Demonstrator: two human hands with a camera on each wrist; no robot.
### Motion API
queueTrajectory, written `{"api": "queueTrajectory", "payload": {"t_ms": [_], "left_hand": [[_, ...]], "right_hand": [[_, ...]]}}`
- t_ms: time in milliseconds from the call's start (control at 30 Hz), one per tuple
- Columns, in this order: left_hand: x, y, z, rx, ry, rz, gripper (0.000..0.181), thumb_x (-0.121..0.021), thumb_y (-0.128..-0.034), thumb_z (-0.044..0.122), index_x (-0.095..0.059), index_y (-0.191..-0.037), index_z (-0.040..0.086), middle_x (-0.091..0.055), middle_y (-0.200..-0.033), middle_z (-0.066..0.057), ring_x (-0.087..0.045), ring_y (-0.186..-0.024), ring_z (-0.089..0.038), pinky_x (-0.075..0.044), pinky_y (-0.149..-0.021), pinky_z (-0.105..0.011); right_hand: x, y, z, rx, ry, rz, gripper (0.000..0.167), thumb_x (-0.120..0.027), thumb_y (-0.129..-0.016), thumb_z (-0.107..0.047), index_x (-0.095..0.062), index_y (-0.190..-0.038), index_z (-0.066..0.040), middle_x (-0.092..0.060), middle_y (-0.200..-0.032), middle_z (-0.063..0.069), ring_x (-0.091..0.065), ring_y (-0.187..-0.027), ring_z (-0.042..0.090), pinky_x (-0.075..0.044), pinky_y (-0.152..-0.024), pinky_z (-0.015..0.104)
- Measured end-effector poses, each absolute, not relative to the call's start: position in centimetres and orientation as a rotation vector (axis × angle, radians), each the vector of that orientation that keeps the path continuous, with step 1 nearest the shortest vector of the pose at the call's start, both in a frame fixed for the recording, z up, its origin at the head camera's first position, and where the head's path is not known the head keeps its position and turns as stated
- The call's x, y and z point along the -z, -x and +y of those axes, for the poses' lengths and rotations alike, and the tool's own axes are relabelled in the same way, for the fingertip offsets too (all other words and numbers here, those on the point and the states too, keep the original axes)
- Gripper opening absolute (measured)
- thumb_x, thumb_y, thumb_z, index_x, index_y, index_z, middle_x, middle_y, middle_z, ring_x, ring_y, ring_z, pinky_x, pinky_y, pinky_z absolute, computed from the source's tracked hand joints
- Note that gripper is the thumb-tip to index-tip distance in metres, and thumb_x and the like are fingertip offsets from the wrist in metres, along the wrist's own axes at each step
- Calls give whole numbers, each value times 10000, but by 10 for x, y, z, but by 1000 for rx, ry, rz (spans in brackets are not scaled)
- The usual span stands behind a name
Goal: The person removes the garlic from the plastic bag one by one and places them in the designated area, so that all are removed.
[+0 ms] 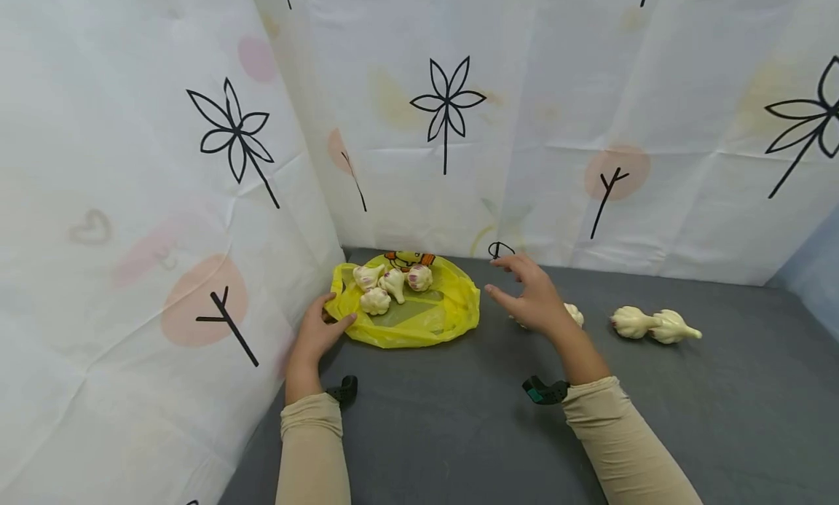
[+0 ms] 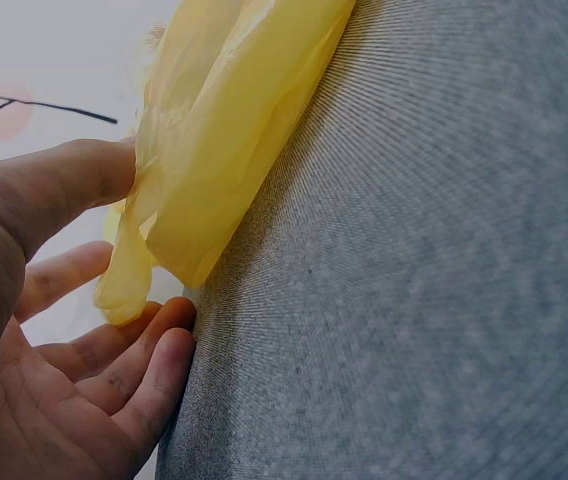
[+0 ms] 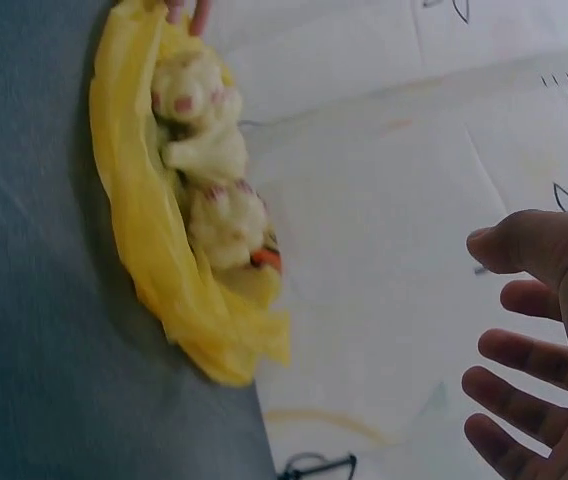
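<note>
A yellow plastic bag lies on the grey table with its mouth spread wide. Several garlic bulbs sit inside it, white with purple streaks. My left hand holds the bag's left rim between thumb and fingers; the yellow film passes between them in the left wrist view. To the right of the bag, my right hand hovers with spread fingers and nothing in them. Behind it a garlic bulb is partly hidden. Farther right, two garlic bulbs lie touching.
A white cloth with printed flowers hangs as a wall behind the table and on the left. The grey table extends in front of the bag and to the right. A dark band sits on each wrist.
</note>
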State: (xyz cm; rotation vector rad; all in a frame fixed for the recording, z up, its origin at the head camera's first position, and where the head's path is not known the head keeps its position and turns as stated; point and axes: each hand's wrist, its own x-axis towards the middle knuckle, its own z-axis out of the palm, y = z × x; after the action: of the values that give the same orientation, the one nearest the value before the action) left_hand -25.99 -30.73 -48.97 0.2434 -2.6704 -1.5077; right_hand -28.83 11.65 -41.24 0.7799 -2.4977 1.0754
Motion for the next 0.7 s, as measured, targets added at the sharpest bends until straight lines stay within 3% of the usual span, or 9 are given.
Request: {"api": "queueTrajectory", "payload": {"t_ms": [600, 700], "left_hand": [[491, 262, -309, 1524, -243, -2645, 785, -738, -1007, 276, -337, -1638, 37, -304, -1701, -247, -438, -1482, -485, -410, -1198, -602], [490, 261, -309, 1516, -246, -2652, 783, -736, -1008, 280, -339, -1636, 31, -309, -1697, -252, -435, -1483, -488, -404, -1203, -604]], "right_hand": [[444, 316, 33, -1117, -844, -2607, 476, -747, -1006, -269, -621, -1441, -122, -589, -1447, 115, -618, -1278, 336, -549, -1031, 531], [446, 321, 23, -1132, -866, -2610, 492, -751, -1002, -273, -623, -1440, -88, -585, -1456, 152, -616, -1278, 363, -547, -1016, 552]]}}
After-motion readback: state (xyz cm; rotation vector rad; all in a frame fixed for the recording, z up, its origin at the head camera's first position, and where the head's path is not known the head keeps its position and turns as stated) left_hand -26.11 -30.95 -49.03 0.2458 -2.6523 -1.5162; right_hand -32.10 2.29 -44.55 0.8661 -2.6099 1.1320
